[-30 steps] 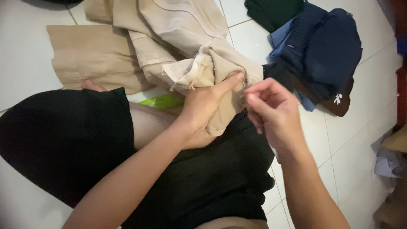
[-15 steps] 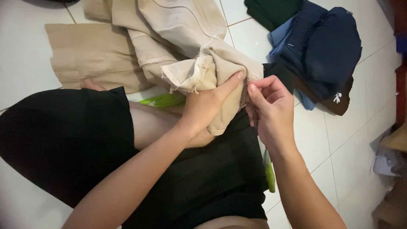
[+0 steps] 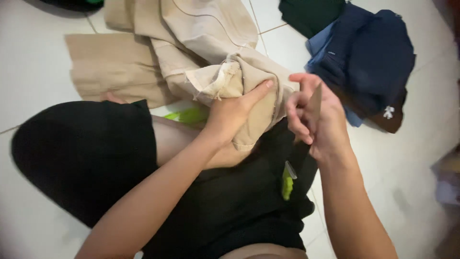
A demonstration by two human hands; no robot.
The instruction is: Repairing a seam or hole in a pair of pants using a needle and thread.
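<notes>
I sit on a white tiled floor with a beige garment point(image 3: 201, 52) spread over my knee. My left hand point(image 3: 234, 115) grips a bunched, frayed corner of that beige cloth point(image 3: 225, 79), thumb on top. Just to the right of the bunch, my right hand point(image 3: 318, 122) is closed around a long thin tool point(image 3: 299, 153) with a dark body and a green lower end; its upper tip sticks up past my fingers. The two hands are a little apart. My black shorts point(image 3: 81, 153) fill the lower middle.
A pile of dark blue and light blue clothes point(image 3: 369, 57) lies at the upper right, with a dark green piece point(image 3: 306, 14) behind it. A bright green object point(image 3: 189, 115) peeks out under the beige cloth. More items sit blurred at the right edge.
My right hand has drawn back slightly to the right from the cloth bunch, and the dark tool with the green end now shows in it. My left hand keeps its grip.
</notes>
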